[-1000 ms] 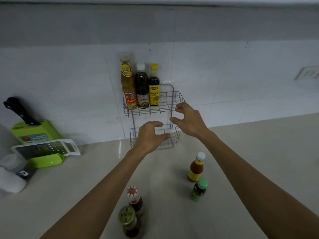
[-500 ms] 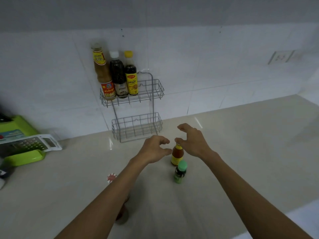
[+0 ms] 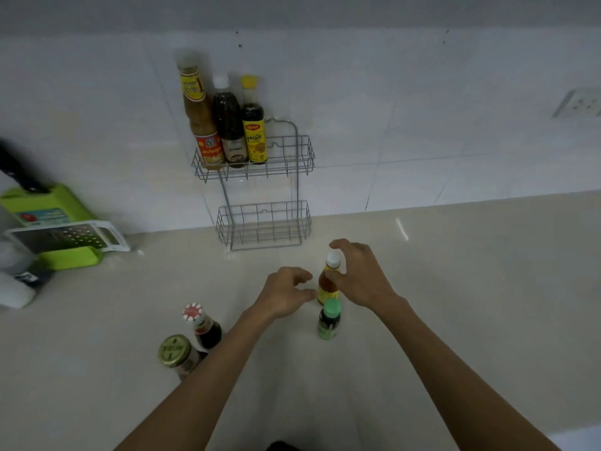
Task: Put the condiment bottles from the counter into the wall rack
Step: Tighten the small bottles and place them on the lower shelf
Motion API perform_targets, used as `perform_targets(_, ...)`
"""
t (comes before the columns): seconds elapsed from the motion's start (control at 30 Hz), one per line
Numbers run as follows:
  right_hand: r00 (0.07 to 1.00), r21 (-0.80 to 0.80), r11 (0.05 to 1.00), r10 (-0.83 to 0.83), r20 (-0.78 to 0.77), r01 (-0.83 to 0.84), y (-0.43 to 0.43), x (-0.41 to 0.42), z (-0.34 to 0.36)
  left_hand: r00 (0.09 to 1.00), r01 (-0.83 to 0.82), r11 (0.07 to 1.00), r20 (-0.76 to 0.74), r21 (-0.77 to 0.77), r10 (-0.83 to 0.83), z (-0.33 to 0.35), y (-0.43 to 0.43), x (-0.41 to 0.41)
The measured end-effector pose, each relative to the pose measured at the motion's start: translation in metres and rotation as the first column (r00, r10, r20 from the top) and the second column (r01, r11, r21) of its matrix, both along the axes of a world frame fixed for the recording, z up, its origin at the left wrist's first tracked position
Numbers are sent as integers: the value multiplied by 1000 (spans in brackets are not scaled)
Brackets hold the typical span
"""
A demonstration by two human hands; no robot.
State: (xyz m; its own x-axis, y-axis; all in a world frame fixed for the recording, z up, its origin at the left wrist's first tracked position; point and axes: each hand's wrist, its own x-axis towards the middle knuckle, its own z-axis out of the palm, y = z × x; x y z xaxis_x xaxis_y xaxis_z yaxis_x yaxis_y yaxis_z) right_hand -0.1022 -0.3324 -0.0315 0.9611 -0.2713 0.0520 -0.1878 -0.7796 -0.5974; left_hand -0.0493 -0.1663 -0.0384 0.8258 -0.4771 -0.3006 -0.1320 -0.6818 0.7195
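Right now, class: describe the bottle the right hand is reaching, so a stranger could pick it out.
Find the wire wall rack. On the counter below it, the orange sauce bottle stands beside the right hand. White cap, yellow label; its neighbour is green-capped.

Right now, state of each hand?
Left hand: open, fingers curled, holding nothing.
Right hand: closing around the white-capped orange sauce bottle on the counter; firm grip cannot be told.
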Motion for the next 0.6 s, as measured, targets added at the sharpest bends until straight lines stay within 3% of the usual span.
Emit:
perform_targets(0.2, 977, -101, 995, 45, 209, -24, 28, 1, 15, 991, -113, 985, 53, -133, 121, 25, 45, -24)
perform_targets(0.3, 971, -60, 990, 139, 195, -130, 64, 3, 16, 941, -199, 965, 241, -169, 236, 47, 76, -45)
perform_targets(0.4, 953, -5, 963, 267, 145, -270, 101, 2, 15, 827, -316, 920, 408, -233, 387, 67, 111, -65)
perform_targets(0.5, 914, 84, 913, 389, 114, -399, 134, -1, 12, 737, -480, 830, 384, -283, 557, 63, 149, -77)
perform_targets(0.6, 873, 163, 858, 474, 114, -487, 161, -4, 12, 744, -577, 784, 250, -228, 620, 43, 179, -90)
